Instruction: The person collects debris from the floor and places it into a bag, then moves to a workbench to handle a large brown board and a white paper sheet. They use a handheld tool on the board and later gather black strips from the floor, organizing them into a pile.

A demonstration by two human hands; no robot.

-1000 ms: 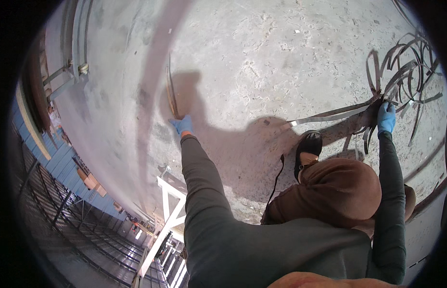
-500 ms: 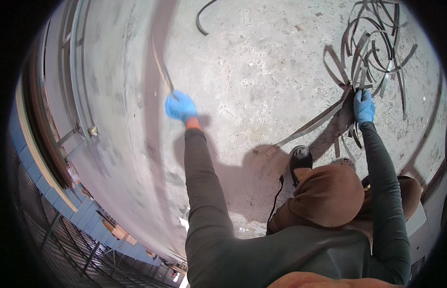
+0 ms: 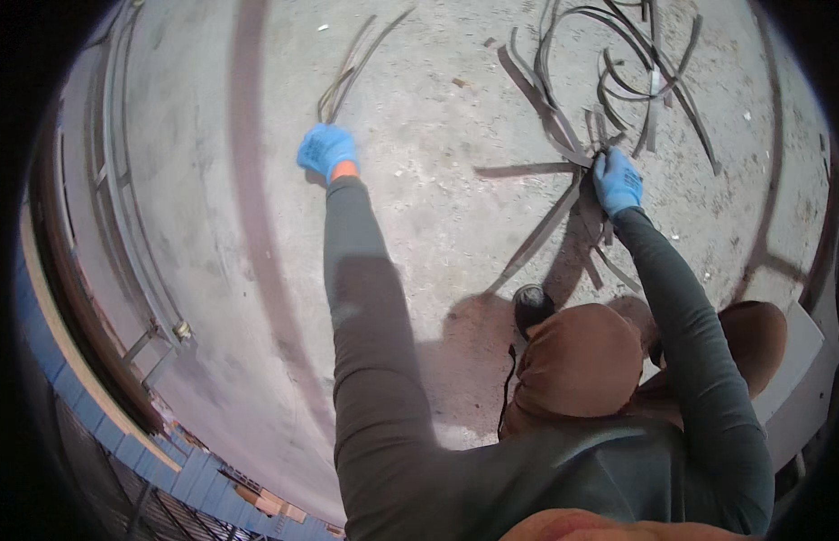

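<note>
My left hand (image 3: 327, 151), in a blue glove, is closed at the end of an outstretched arm. A few thin, dark flat strips (image 3: 349, 74) stick out from it over the floor, curving away. On the right, my gloved right hand (image 3: 618, 182) grips a bunch of dark grey flat strips (image 3: 543, 230) at its middle. Ends of that bunch fan out to the left, toward me and away. Just beyond my right hand lies a loose tangle of curled strips (image 3: 652, 83). My fingertips are partly hidden in both gloves' grips.
The grey concrete floor (image 3: 437, 234) is littered with small scraps. Metal rails (image 3: 122, 207) run along the left, beside a wooden edge (image 3: 86, 338) and blue slatted surface (image 3: 122, 442). My bent knees (image 3: 586, 361) and dark shoe (image 3: 532, 307) are close below the bunch.
My left hand has moved farther away, and several strips now show in it. My right hand and its bunch have shifted left in view. The curved strip on the floor far ahead no longer lies apart.
</note>
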